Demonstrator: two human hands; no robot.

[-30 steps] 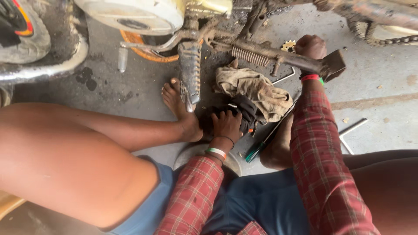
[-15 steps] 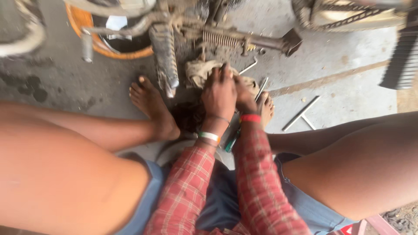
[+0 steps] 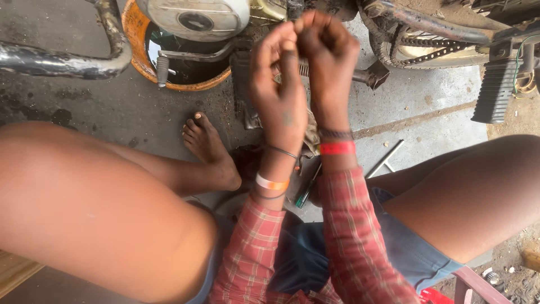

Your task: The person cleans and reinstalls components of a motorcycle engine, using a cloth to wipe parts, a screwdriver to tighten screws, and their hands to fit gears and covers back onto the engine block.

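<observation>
My left hand (image 3: 278,84) and my right hand (image 3: 327,53) are raised together in front of a motorcycle's lower engine (image 3: 194,17). Both have their fingers curled shut and their fingertips meet. I see nothing held between them, though the fingers could hide something small. Both wrists carry bands and the sleeves are red plaid. Below the hands, a dirty rag (image 3: 309,141) lies on the concrete, mostly hidden by my forearms. A green-handled screwdriver (image 3: 305,192) lies between my wrists near the floor.
An orange basin (image 3: 134,39) sits under the engine. A chrome exhaust pipe (image 3: 62,63) runs at left, and the chain (image 3: 427,53) and a ribbed footpeg (image 3: 495,90) are at right. A metal rod (image 3: 386,158) lies on the floor. My bare foot (image 3: 208,149) and knees frame the spot.
Both hands have lifted from the rag on the floor up toward the engine and closed together. The view has shifted, so the basin and engine cover now show.
</observation>
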